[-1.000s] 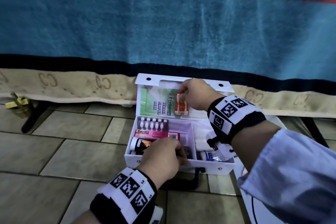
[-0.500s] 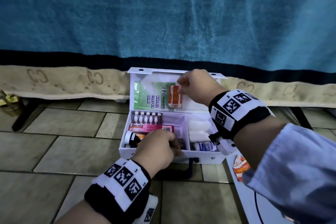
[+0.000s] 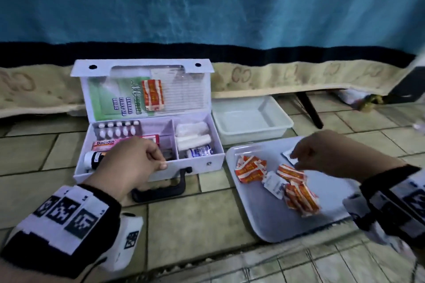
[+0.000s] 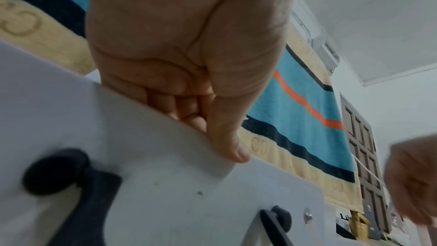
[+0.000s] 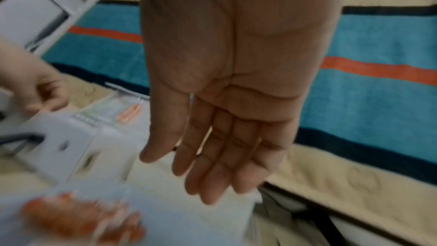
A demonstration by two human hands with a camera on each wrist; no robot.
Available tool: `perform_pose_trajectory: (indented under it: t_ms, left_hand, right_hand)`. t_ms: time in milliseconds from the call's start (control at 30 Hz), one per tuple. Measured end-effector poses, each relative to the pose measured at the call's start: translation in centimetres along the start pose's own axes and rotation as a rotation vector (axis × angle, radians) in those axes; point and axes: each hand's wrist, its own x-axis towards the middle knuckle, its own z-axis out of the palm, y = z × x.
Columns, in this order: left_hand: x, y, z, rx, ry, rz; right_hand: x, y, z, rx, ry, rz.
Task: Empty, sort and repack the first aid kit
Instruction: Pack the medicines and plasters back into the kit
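Note:
The white first aid kit stands open on the tiled floor, lid upright. An orange-and-white packet sits in the lid pocket beside a green leaflet. The left compartment holds a blister pack, a pink Bacidin box and a bottle; gauze rolls lie in the right one. My left hand grips the kit's front wall, thumb outside and fingers inside. My right hand hovers over the grey tray, its fingers straight and empty.
Several orange packets and a white sachet lie on the tray, another white sachet under my right fingertips. An empty white tub stands behind the tray. The kit's black handle lies on the floor. A striped blanket hangs behind.
My right hand has left the kit's lid and moved right, over the tray. The orange packet stays in the lid. My left hand keeps its grip on the front wall.

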Motion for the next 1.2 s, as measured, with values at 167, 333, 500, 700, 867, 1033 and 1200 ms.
perform_pose_trajectory:
  t_ms: [167, 333, 500, 700, 867, 1033, 1200]
  left_hand:
    - [0.1, 0.2, -0.3, 0.003, -0.031, 0.002]
    - [0.2, 0.3, -0.3, -0.005, -0.035, -0.009]
    - [0.0, 0.1, -0.2, -0.025, -0.025, -0.013]
    - [-0.2, 0.1, -0.2, -0.049, -0.008, -0.016]
    - [-0.2, 0.1, -0.3, -0.045, -0.013, -0.034]
    - [-0.3, 0.3, -0.3, -0.033, -0.007, -0.044]
    - [0.0, 0.2, -0.3, -0.008, -0.019, -0.051]
  right_hand:
    - [-1.4, 2.2, 6.2, 0.018, -0.105, 0.025]
    - [-0.9, 2.5, 7.3, 0.091, -0.013, 0.07]
    - [-0.9, 2.8, 7.2, 0.25, 0.109, 0.134]
    - [-1.2, 2.5, 5.1, 0.522, 0.014, 0.167]
    - [-0.3, 2.2, 4.0, 0.455, 0.026, 0.121]
    - [0.6, 1.1, 2.7, 0.301, 0.079, 0.086]
    - [1.4, -2.4, -1.0, 0.614, 0.073, -0.142]
